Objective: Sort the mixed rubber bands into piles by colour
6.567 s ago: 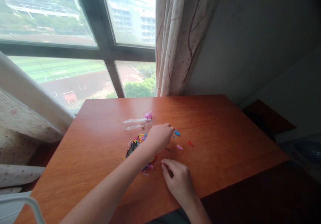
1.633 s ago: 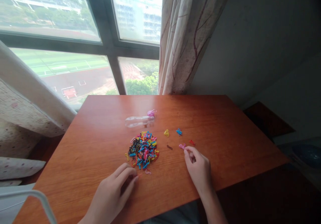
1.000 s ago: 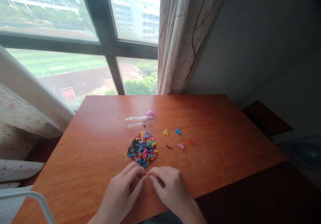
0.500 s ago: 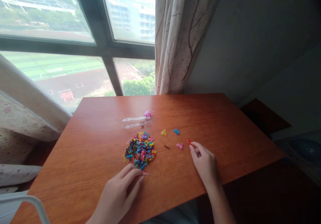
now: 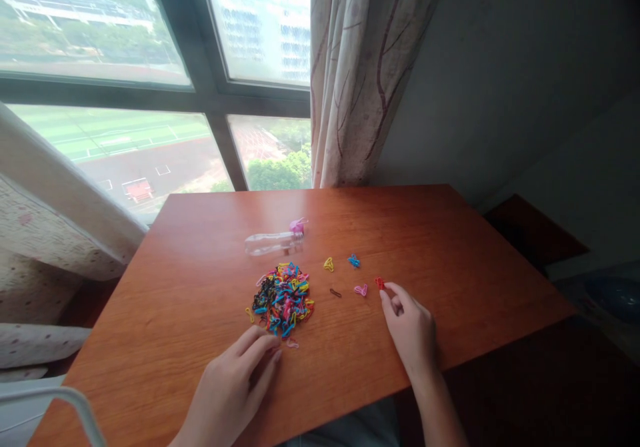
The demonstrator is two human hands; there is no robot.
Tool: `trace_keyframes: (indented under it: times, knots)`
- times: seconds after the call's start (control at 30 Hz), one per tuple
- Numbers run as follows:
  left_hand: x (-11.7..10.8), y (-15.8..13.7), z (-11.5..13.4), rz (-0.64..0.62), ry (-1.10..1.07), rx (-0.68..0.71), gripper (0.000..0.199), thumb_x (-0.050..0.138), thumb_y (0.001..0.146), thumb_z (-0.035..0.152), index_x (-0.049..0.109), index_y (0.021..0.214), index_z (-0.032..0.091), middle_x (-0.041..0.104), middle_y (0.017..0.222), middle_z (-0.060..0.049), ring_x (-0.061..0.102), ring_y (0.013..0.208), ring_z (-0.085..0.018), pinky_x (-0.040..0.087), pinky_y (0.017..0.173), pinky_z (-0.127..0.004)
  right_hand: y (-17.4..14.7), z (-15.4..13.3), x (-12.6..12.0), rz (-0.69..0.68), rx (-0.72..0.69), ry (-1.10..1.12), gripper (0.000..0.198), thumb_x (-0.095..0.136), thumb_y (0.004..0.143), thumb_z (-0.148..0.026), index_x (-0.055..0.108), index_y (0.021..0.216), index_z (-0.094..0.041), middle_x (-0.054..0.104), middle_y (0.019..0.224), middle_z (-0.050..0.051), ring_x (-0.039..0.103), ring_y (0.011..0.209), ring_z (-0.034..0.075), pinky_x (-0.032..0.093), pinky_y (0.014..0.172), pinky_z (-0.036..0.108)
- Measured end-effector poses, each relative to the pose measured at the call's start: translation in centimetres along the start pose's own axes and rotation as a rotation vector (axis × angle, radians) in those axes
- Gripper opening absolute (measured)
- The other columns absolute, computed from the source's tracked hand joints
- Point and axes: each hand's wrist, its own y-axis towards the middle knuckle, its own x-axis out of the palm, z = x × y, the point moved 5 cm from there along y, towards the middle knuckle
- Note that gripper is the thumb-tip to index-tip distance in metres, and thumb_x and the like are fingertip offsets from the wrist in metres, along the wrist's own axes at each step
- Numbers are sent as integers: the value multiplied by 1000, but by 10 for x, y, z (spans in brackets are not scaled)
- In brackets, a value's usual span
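Head view: I see the right hand (image 5: 411,327) with its fingertips at the red loops (image 5: 379,283) on the worktop (image 5: 450,260); whether it pinches any, I cannot tell. Left hand (image 5: 240,373) curled, just beside the mixed-colour pile (image 5: 283,299); grip unclear to me. Pink loops (image 5: 361,290), yellow loops (image 5: 329,265) and blue loops (image 5: 354,261) lie right of the pile.

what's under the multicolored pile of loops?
The brown wooden table shows around the multicolored pile, so it likely rests directly on that. The tabletop beneath and the pile's lower layers are covered by the upper loops and can't be seen.
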Motion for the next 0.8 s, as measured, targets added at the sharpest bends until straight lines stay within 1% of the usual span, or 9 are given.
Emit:
trace_keyframes:
  times: [0.13, 0.37, 0.5, 0.63, 0.8]
  knots:
    - [1, 1, 0, -31, 23, -4, 19, 45, 97, 28, 64, 101, 27, 69, 98, -1, 70, 81, -14, 54, 69, -21, -8, -22, 4, -49, -25, 130, 35, 49, 98, -42, 72, 98, -17, 64, 63, 2, 59, 53, 15, 41, 58, 25]
    - [7, 9, 5, -75, 76, -14, 20, 44, 99, 29, 63, 98, 28, 68, 94, 1, 70, 77, -14, 52, 64, -22, -30, -75, 24, -234, -150, 277, 21, 50, 97, -27, 70, 97, -20, 68, 71, 1, 63, 60, 15, 43, 62, 24]
    - [10, 10, 5, -102, 87, -27, 21, 42, 100, 30, 63, 99, 28, 67, 93, 1, 70, 77, -15, 52, 64, -23, -40, -97, 30, -344, -218, 314, 16, 52, 95, -21, 68, 93, -22, 69, 74, 0, 64, 66, 15, 42, 65, 24]
    - [12, 10, 7, -115, 96, -13, 23, 40, 101, 31, 63, 101, 28, 68, 97, 0, 70, 79, -16, 53, 66, -25, -46, -109, 32, -399, -243, 329, 15, 52, 94, -19, 66, 89, -24, 68, 75, -1, 63, 68, 15, 39, 66, 24]
    - [14, 12, 9, -143, 125, -9, 25, 39, 101, 29, 63, 102, 28, 68, 98, 0, 71, 79, -17, 53, 65, -25, -48, -111, 33, -415, -246, 352, 15, 52, 93, -19, 65, 88, -24, 68, 76, -1, 63, 69, 15, 38, 68, 24]
